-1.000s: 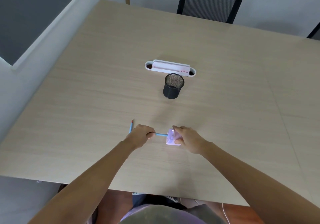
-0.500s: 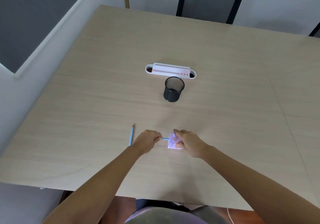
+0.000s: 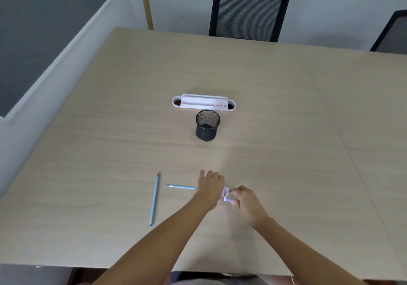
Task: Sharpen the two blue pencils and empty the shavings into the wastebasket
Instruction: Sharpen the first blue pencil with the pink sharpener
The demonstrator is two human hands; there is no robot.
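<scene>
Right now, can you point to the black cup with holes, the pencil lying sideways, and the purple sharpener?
black mesh cup [image 3: 207, 130], head view, on its front wall.
sideways blue pencil [image 3: 181, 187], head view, mid-shaft.
purple sharpener [image 3: 226, 193], head view, visible part between the hands.

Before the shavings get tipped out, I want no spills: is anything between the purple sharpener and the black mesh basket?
Nothing visible. The small purple sharpener, held between both hands, faces bare tabletop up to the black mesh wastebasket. Both blue pencils lie off to the left.
</scene>
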